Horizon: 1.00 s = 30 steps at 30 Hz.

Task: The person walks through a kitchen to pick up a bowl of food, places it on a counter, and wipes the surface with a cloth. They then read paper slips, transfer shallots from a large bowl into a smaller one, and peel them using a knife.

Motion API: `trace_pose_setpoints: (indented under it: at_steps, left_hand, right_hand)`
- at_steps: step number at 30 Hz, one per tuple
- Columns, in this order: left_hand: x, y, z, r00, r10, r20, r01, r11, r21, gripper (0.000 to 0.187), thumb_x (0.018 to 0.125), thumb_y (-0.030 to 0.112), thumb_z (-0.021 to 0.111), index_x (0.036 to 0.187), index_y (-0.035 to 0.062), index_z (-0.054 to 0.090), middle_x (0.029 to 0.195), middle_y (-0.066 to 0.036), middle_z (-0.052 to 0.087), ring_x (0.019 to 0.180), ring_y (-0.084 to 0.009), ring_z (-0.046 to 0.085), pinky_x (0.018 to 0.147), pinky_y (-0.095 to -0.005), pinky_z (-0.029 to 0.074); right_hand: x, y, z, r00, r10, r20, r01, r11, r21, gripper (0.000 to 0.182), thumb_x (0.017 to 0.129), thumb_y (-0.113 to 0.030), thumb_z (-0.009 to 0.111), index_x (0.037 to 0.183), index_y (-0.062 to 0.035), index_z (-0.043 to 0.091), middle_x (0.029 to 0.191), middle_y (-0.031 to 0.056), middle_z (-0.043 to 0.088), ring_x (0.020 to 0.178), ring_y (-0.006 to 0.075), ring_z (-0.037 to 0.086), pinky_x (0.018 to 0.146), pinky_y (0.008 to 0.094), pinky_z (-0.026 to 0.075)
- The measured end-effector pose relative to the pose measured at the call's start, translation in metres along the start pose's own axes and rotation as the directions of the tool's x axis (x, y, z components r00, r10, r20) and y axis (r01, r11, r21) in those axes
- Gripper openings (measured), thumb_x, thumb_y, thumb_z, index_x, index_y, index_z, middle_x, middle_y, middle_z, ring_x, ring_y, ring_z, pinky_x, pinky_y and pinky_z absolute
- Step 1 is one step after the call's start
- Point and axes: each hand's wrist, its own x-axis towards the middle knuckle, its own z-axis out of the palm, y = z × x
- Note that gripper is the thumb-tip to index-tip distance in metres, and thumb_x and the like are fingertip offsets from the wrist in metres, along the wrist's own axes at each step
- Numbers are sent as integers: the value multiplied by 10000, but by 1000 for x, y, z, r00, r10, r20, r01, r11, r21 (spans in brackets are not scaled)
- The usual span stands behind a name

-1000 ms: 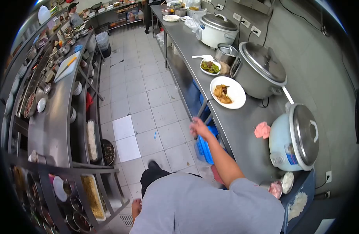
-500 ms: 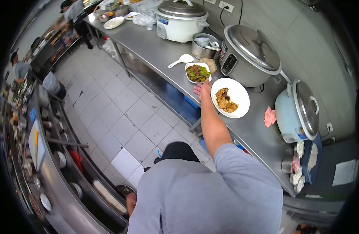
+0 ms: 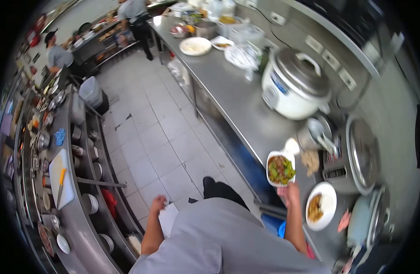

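Note:
In the head view, my right hand (image 3: 290, 194) grips the near rim of a white square bowl (image 3: 270, 179), thumb on top and fingers beneath. Green peppers and browned meat (image 3: 281, 169) fill this bowl, which overlaps the steel table's front edge. To the right of that hand, a round white plate (image 3: 328, 209) carries pieces of brown food. A white rice paddle (image 3: 291, 146) and a beige crumpled cloth (image 3: 310, 162) lie just beyond the bowl. My left hand (image 3: 159, 204) hangs over the floor at my side, its fingers loosely bent and holding nothing.
Along the steel table (image 3: 246, 119) stand a white rice cooker (image 3: 287, 93), a grey cooker (image 3: 356, 157) and a metal pot with utensils (image 3: 310, 134). A left counter holds a cutting board (image 3: 63, 176) with a yellow-handled knife (image 3: 61, 182). Two people work at the far end.
My right hand has closed on the bowl's rim, having been open beside it. My view has swung left, and my left hand has come further into sight.

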Motion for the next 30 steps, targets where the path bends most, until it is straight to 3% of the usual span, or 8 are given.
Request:
trace_pose_setpoints:
  at_steps: [2,6,13,16,19,24,30]
  left_hand:
    - [-9,12,12,967,-239,89,243,969,-36,313,917,336,577,1129,106,564,904,-71,646,627,-199,598,522,-360,507]
    - [-8,9,-8,937,-349,23,347,920,-181,274,906,289,574,1114,112,563,884,-69,637,639,-218,614,533,-376,513]
    - [35,29,-81,901,-401,-164,282,831,-480,245,917,301,569,1070,112,540,882,-80,629,637,-238,620,534,-377,515]
    - [65,36,-109,899,-399,-183,228,780,-582,244,920,308,569,1062,114,525,869,-88,626,643,-255,619,534,-397,514]
    - [130,-5,-132,879,-469,-89,267,637,-723,230,923,315,554,1065,135,529,870,-98,630,666,-266,614,541,-428,510]
    - [181,70,-221,894,-441,-81,299,721,-625,222,931,321,546,1055,138,529,866,-77,617,655,-241,605,530,-381,494]
    - [283,197,-383,913,-266,-309,20,786,-618,215,940,329,536,1044,141,530,862,-51,601,641,-211,594,516,-325,474]
  right_hand:
    - [25,-35,64,998,56,24,-54,997,-61,352,919,-120,348,1261,-41,380,833,166,641,548,210,625,457,314,543]
    - [128,-61,182,989,28,142,-9,991,-131,349,929,-149,389,1258,-33,373,853,155,637,595,206,637,485,304,552]
    - [266,-88,435,932,-59,357,126,978,-166,297,932,-175,403,1205,-59,393,862,137,635,611,182,637,493,285,548]
    - [295,-86,548,906,-17,423,104,977,-184,283,921,-138,389,1188,-52,420,839,141,636,595,184,623,517,304,547]
    - [331,-58,643,874,91,477,12,978,-209,338,927,-172,401,1243,-54,408,876,142,643,647,199,652,521,312,556]
    - [343,-61,789,830,172,530,-20,960,-279,337,911,-153,403,1227,-40,436,890,145,643,664,200,658,546,331,561]
    - [432,-91,923,848,135,513,-2,968,-251,312,914,-159,403,1191,-24,447,846,145,641,627,190,636,530,324,552]
